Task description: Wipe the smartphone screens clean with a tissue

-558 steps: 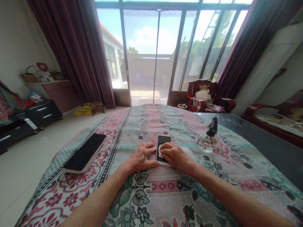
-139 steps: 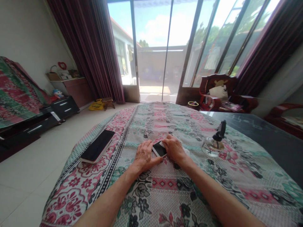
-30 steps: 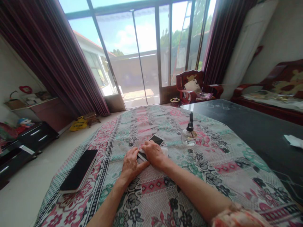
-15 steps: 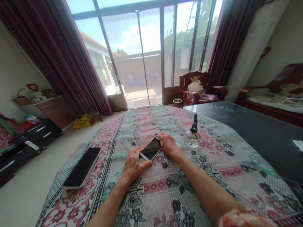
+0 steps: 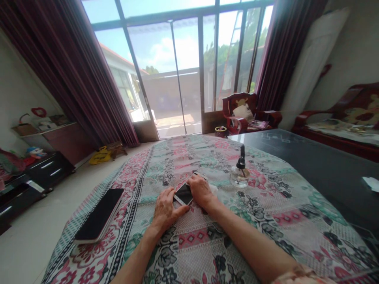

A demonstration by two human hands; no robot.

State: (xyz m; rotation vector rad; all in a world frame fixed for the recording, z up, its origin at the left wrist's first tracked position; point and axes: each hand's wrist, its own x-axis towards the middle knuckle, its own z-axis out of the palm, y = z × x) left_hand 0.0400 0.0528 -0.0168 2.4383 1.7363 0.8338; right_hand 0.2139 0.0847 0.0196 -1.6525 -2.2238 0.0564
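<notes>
A white-framed phone [image 5: 183, 194] lies slanted, screen up, on the flowered tablecloth [image 5: 207, 244]. My left hand [image 5: 165, 208] rests at the phone's near end, with fingertips and thumb pinching its edge to the cloth. My right hand [image 5: 201, 191] lies curled over the far half of the screen and presses a white wipe [image 5: 213, 188] against it. Only a corner of the wipe shows beside the hand. The phone's top corner sticks out past my right fingers.
A small clear spray bottle [image 5: 240, 175] with a black pump stands right of my hands. A dark tablet [image 5: 99, 215] lies near the table's left edge. The bare dark glass tabletop [image 5: 310, 165] carries a white scrap [image 5: 372, 182] at far right. Red wooden chairs stand beyond.
My right hand has slid from the phone's far end back toward me over the screen, covering more of it. The left hand has stayed at the near end.
</notes>
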